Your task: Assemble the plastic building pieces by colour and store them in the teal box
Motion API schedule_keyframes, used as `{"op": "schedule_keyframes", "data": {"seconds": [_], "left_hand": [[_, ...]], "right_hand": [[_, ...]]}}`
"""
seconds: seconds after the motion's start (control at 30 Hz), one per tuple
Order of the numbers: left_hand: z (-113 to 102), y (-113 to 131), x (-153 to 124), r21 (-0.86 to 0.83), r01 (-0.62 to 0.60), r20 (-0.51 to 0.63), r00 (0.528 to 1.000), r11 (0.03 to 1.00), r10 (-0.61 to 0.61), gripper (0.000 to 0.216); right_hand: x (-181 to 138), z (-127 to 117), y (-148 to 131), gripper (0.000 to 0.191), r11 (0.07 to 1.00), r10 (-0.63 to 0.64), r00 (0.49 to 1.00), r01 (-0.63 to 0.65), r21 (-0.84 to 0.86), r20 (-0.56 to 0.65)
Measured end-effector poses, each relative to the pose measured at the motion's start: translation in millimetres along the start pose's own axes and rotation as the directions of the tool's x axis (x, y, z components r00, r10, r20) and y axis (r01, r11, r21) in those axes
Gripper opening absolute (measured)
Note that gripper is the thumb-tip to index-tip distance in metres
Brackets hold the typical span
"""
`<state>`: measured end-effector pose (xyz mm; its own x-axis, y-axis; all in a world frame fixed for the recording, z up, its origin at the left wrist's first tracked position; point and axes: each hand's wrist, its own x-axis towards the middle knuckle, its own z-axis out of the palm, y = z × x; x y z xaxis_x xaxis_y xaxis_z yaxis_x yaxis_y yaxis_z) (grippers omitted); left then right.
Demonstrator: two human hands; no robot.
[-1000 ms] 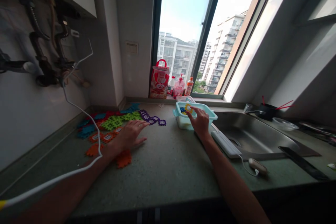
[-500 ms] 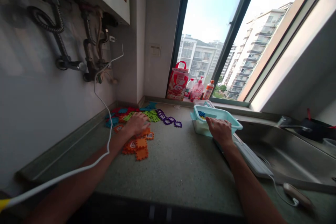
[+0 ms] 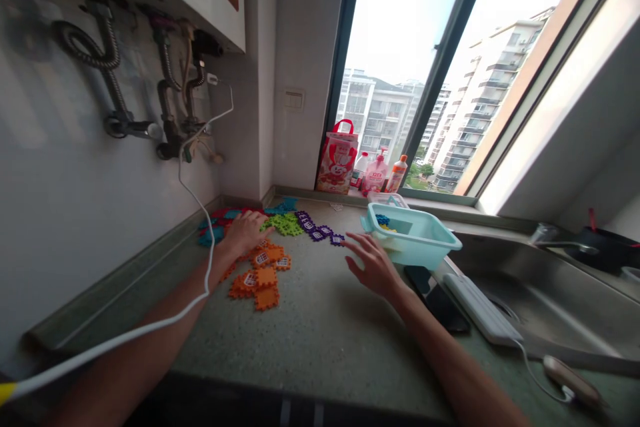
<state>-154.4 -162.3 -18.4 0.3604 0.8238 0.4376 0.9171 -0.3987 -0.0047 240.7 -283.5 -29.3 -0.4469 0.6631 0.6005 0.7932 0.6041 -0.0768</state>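
Observation:
My left hand (image 3: 244, 232) rests over the interlocking plastic tiles on the left of the counter, its thumb and fingers apart; I see nothing held in it. Just below it lie orange tiles (image 3: 267, 277), some with white window-like grids. Lime green tiles (image 3: 286, 225) are right of its fingers, and red and blue tiles (image 3: 207, 236) partly show behind it. My right hand (image 3: 373, 263) hovers with spread fingers over the counter, beside the purple tiles (image 3: 318, 235). Behind it stands a light teal plastic bin (image 3: 425, 250) with some blue and yellow pieces inside.
A white power strip (image 3: 483, 310) and a dark phone (image 3: 443, 303) lie beside the metal sink (image 3: 565, 307). A white cable (image 3: 197, 300) crosses in front of my left arm. Bottles (image 3: 375, 177) and a red-handled bag (image 3: 337, 163) stand on the windowsill.
My right hand has left the bin's near rim and moved left toward the purple tiles, its fingers spreading. My left hand has shifted slightly left, uncovering more orange and green tiles.

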Motion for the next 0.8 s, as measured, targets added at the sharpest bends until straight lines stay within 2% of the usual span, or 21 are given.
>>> {"op": "schedule_keyframes", "data": {"seconds": [0.07, 0.13, 0.2, 0.3, 0.43, 0.63, 0.8], "left_hand": [[-9.3, 15.3, -1.7, -0.080, -0.103, 0.041, 0.993, 0.991, 0.106, 0.048], [-18.4, 33.6, -7.4, -0.180, -0.205, 0.096, 0.970, 0.962, 0.224, 0.050], [-23.7, 55.1, -17.0, -0.260, -0.249, 0.130, 0.948, 0.933, 0.290, 0.061], [-21.9, 89.4, -34.7, -0.296, -0.198, 0.184, 0.948, 0.935, 0.259, 0.086], [-11.7, 118.8, -50.8, -0.257, -0.106, 0.345, 0.918, 0.961, 0.193, 0.094], [-4.3, 118.1, -51.1, -0.178, 0.002, 0.404, 0.912, 0.984, 0.071, 0.104], [-14.2, 103.1, -37.7, -0.275, -0.020, 0.313, 0.943, 0.961, 0.109, 0.096]], "right_hand": [[-3.0, 21.2, -2.5, 0.052, 0.998, 0.030, 0.993, -0.036, 0.054, 0.113], [-7.2, 37.3, 0.7, 0.061, 0.988, 0.113, 0.972, -0.131, 0.077, 0.207], [-11.2, 46.8, 7.1, 0.067, 0.970, 0.198, 0.945, -0.227, 0.084, 0.261], [-14.9, 51.9, 15.5, 0.070, 0.953, 0.255, 0.925, -0.290, 0.092, 0.281], [-15.0, 52.5, 18.0, 0.073, 0.947, 0.273, 0.915, -0.310, 0.083, 0.296], [-14.0, 52.9, 17.4, 0.073, 0.946, 0.279, 0.903, -0.317, 0.070, 0.326], [-15.2, 53.7, 20.8, 0.073, 0.954, 0.255, 0.908, -0.292, 0.068, 0.331]]}}
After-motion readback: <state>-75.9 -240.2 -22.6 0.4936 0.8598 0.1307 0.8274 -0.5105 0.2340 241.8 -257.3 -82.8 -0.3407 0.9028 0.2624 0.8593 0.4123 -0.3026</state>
